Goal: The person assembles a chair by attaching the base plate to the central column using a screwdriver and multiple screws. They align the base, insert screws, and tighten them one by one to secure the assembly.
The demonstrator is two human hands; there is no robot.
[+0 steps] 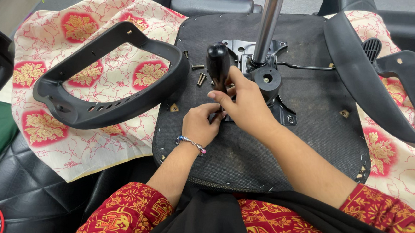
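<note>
We see the right hand (245, 100) closed round the shaft of a screwdriver (217, 63), whose black handle stands upright just above the fingers. The left hand (199, 124) sits just below and to the left of it, its fingertips pinched together at the foot of the screwdriver; what they grip is hidden by the right hand, so we cannot tell whether a screw is between them. A beaded bracelet (190, 142) circles the left wrist.

Both hands rest over the upturned seat base (313, 119), a dark fabric-covered board. Just right of the right fingers stands the metal plate (284, 112) with its silver column (265, 29) rising up and away. Just above the left fingers, beside the screwdriver handle, a few loose screws (200, 76) lie on the base.

Well to the left of the hands a black armrest (120, 105) lies on a cream cloth with red flowers (75, 153). Another black armrest (359, 83) lies well to the right of the fingers, on the same kind of cloth.
</note>
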